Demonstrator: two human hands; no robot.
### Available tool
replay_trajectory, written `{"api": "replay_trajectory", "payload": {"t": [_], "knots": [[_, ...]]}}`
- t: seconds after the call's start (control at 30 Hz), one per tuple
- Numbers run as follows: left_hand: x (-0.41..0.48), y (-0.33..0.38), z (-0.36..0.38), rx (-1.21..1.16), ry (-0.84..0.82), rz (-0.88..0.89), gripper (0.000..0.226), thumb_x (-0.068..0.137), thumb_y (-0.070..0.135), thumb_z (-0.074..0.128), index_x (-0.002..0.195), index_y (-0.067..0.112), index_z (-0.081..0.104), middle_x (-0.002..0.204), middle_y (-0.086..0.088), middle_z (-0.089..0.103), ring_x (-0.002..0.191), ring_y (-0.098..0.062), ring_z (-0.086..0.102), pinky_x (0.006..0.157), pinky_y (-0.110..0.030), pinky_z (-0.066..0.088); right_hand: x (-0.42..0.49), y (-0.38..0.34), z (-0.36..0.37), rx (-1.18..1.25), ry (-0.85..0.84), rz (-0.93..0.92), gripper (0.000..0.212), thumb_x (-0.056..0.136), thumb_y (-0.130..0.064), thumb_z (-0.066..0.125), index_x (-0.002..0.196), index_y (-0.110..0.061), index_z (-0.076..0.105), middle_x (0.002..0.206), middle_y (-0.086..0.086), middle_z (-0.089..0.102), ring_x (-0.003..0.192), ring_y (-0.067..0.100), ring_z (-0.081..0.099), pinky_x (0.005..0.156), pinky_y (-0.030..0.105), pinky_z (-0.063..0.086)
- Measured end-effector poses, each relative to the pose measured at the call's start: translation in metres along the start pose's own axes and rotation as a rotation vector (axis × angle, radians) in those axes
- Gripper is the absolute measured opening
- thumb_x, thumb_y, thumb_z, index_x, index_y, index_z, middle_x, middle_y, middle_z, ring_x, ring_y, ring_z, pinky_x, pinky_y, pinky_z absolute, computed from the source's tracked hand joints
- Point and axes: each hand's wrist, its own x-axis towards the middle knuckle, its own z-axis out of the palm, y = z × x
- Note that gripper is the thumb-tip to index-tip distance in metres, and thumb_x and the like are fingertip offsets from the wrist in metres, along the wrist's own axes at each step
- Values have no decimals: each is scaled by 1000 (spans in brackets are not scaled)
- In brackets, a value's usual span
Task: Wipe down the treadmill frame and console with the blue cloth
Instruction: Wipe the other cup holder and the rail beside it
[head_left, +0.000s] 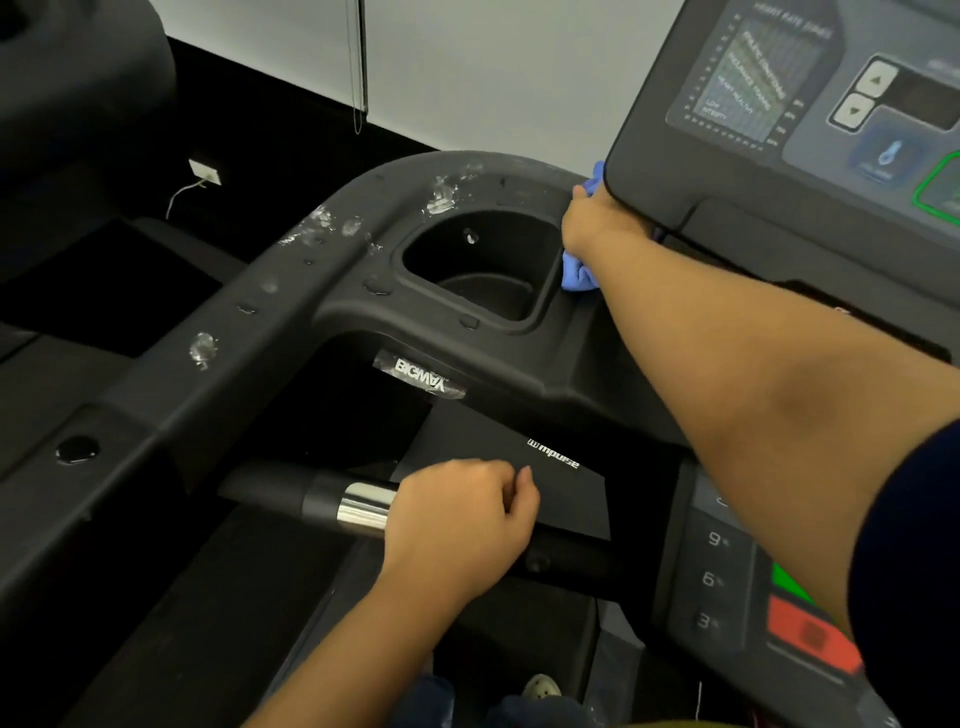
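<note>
1. Black plastic forms the cup holder (483, 265), a deep well set in the treadmill frame (171, 395) just left of the console (727, 171).
2. Just right of the cup holder, the right hand (597, 223) grips the blue cloth (579, 273) against the frame, at the console's lower left edge. Bunched cloth shows above and below the hand, and the fingers are tucked mostly out of sight.
3. Below the cup holder, nearer the camera, the left hand (457, 519) rests on the handlebar (265, 486). Its fingers are curled over the bar, and it sits just beside the chrome band (363, 506).
4. White foamy blotches (441, 200) and clear droplets dot the frame rail above and to the left of the cup holder. One small drop clings to the well's inner wall.
5. Just under the cup holder's front lip sits a BIGWAY sticker (418, 376), its lettering upside down from this view.
6. Well apart from the cup holder, to the lower right, a keypad (711, 577) shows 9, 6 and 3, with a red button (810, 634) beside it. The right forearm crosses over this area.
7. Far to the upper left of the cup holder, a wall socket (205, 171) sits low on the wall with a thin wire hanging from it.
</note>
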Motion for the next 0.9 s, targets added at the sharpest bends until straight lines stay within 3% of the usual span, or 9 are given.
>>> {"api": "replay_trajectory", "payload": {"t": [0.1,0.2,0.33,0.43,0.67,0.73,0.8,0.9], "knots": [[-1,-1,-1,-13,-20,17,48,93,49,34,54,22,33,50,6,41,46,-9,38,44,-21,17,-4,5,10,-24,85,52,48,100,-34,26,138,-7,38,141,16,42,130,32,39,104,38,32],[-2,-1,-4,-11,-20,33,46,94,49,32,56,22,33,53,6,42,51,-9,42,45,-21,20,-23,5,20,-181,87,109,69,98,-49,22,145,1,20,147,30,23,136,42,25,112,45,20],[-3,-1,-4,-12,-14,41,46,93,50,31,57,22,35,54,5,45,54,-9,46,45,-21,20,-46,8,28,-181,96,67,74,96,-56,24,145,1,22,147,34,19,138,42,20,115,46,19],[-2,0,-2,0,1,45,45,93,49,33,58,21,38,55,5,46,57,-11,49,46,-24,22,-65,14,30,-155,70,4,68,98,-50,25,145,-1,21,149,33,13,141,42,12,117,47,14],[-5,-1,0,-6,17,52,44,93,46,35,58,20,38,53,4,44,52,-11,45,44,-22,19,-119,28,36,-229,39,-231,48,99,-33,27,132,0,40,145,27,30,136,37,25,115,43,19],[-6,0,0,-17,18,62,45,93,44,37,55,21,33,50,5,40,49,-11,43,44,-22,18,-136,36,34,-260,65,-347,42,98,-28,32,124,1,48,134,25,44,128,36,36,111,41,24],[-6,0,-1,-16,27,69,46,93,44,37,54,22,29,49,6,38,48,-11,41,44,-22,16,-152,47,33,-235,143,-529,27,94,-17,43,108,1,58,111,22,58,110,37,49,103,42,32],[-6,-1,-1,-13,27,78,46,94,44,38,54,23,27,49,6,35,47,-10,39,44,-22,16,-165,60,32,-205,180,-636,17,90,-13,48,94,-3,60,95,13,59,95,30,53,95,37,37]]}}
